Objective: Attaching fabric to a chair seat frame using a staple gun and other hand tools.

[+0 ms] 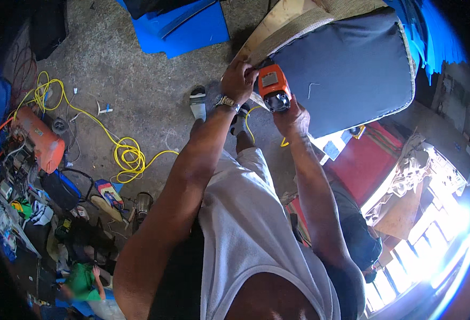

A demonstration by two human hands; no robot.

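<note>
Right hand [291, 118] grips orange stapler [273, 86]; left hand [238, 81], closed, pinches dark fabric [347, 69] beside it at the frame [277, 26] edge.

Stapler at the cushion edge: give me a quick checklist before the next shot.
1. Right hand grips the orange stapler: ok.
2. Left hand pinches the fabric at the dark cushion edge: ok.
3. Left fingers out of the stapler nose's way: cannot tell, they sit very close.
4. Yellow hose free of kinks: cannot tell, it lies coiled on the floor.
5. Fabric pulled flat: cannot tell.
</note>
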